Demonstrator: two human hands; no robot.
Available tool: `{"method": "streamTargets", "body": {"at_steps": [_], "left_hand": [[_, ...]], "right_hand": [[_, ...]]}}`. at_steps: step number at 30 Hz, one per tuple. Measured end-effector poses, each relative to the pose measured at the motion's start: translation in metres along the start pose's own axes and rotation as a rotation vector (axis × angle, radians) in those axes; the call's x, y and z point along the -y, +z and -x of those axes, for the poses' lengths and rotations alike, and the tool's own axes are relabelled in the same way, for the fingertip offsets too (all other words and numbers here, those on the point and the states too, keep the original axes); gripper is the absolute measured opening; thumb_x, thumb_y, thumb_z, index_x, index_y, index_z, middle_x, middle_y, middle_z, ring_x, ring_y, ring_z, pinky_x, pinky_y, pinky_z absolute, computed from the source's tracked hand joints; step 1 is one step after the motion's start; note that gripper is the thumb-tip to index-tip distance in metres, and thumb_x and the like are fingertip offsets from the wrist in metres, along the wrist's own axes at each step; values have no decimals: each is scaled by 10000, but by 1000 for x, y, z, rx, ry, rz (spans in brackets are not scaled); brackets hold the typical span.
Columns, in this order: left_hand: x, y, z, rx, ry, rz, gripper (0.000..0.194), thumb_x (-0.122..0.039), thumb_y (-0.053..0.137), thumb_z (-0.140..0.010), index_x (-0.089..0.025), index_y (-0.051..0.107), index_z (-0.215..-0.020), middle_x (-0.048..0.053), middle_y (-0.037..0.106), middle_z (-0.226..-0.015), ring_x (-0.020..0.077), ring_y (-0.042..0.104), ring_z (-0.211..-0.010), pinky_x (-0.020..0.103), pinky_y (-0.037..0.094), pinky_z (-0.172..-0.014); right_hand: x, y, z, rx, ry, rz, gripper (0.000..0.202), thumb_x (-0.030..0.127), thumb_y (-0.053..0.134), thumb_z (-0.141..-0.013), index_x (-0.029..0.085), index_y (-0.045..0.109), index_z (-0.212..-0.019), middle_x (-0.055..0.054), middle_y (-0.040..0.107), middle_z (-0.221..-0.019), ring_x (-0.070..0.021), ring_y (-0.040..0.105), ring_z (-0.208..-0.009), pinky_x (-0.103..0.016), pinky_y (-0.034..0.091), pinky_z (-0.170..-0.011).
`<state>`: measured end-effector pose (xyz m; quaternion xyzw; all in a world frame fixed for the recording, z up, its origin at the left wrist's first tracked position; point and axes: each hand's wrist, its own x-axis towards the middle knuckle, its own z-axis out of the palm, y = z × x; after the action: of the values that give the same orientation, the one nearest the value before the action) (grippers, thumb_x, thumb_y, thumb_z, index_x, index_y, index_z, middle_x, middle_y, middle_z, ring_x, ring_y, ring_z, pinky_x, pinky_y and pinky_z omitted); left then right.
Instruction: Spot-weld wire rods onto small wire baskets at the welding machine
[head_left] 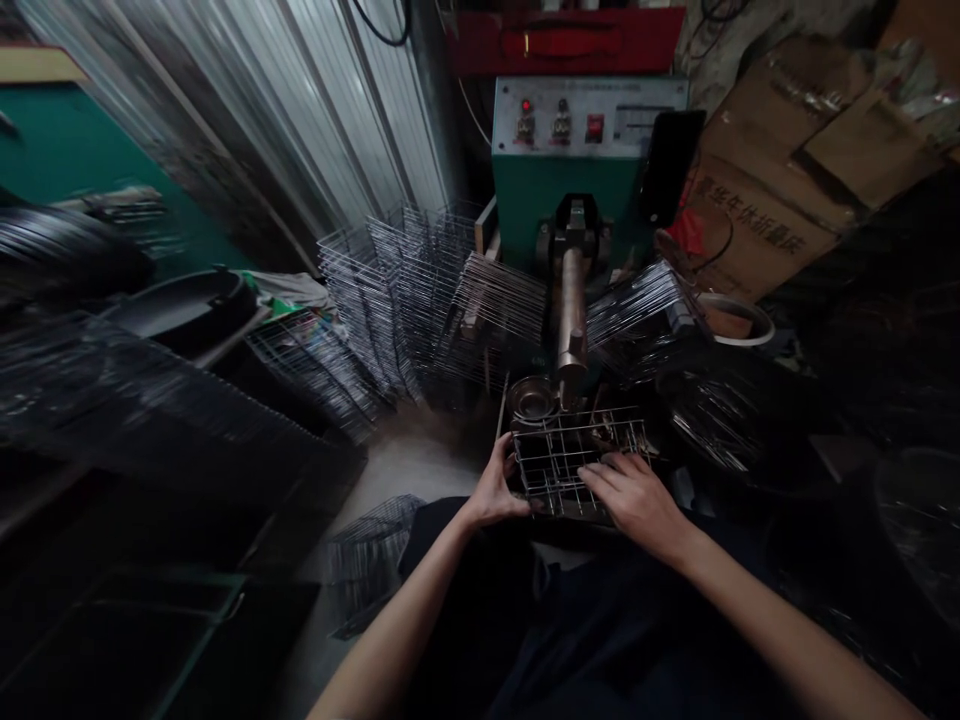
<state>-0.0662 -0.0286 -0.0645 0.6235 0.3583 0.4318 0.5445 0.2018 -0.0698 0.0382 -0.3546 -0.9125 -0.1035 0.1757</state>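
A small wire rack [559, 465] lies in front of me, below the metal arm [572, 320] of a green machine. My left hand [496, 488] grips its left edge, thumb at the lower corner and fingers at the upper one. Over the right part of the rack rests my right hand [628, 492], its fingers stretched to the left across the wires; whether a loose wire is under them is too dark to tell. A round metal dish [534, 398] sits just beyond the rack, left of the machine arm.
Bundled wires [641, 310] lie right of the machine arm, and more fill a dark basin [720, 415]. Stacked wire racks [390, 290] stand at the left. The green machine [525, 190] has a control panel, with a black phone [673, 165] at its right. Cardboard boxes [780, 190] stand behind.
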Motion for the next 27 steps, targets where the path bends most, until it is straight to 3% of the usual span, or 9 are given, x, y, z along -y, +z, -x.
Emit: {"method": "streamTargets", "body": {"at_steps": [7,18,27], "left_hand": [[-2,-5,-6,-14,5,-21,1167,-274,912,-532,-306,202,-1458,156,337,-1501,363,452,-1343,588,353,-1130],[5,-13,-12,-37,11,-18,1181,-259,914,-529,-313,186,-1457,160,237,-1554,363,419,-1372,566,351,-1140],[5,-20,-20,-47,8,-12,1188,-330,911,-549,-307,164,-1472,163,257,-1539,355,432,-1365,558,352,-1140]], "right_hand": [[-6,10,-1,-90,-20,-14,357,23,460,-923,108,667,-1202,-105,725,-1109,-263,584,-1026,-393,502,-867],[-12,15,-7,-70,-2,-32,375,11,500,-903,112,662,-1226,-96,717,-1155,-269,586,-1047,-406,507,-899],[-19,21,-19,-38,27,-55,374,49,499,-928,149,647,-1256,-93,706,-1187,-258,587,-1071,-394,504,-885]]}}
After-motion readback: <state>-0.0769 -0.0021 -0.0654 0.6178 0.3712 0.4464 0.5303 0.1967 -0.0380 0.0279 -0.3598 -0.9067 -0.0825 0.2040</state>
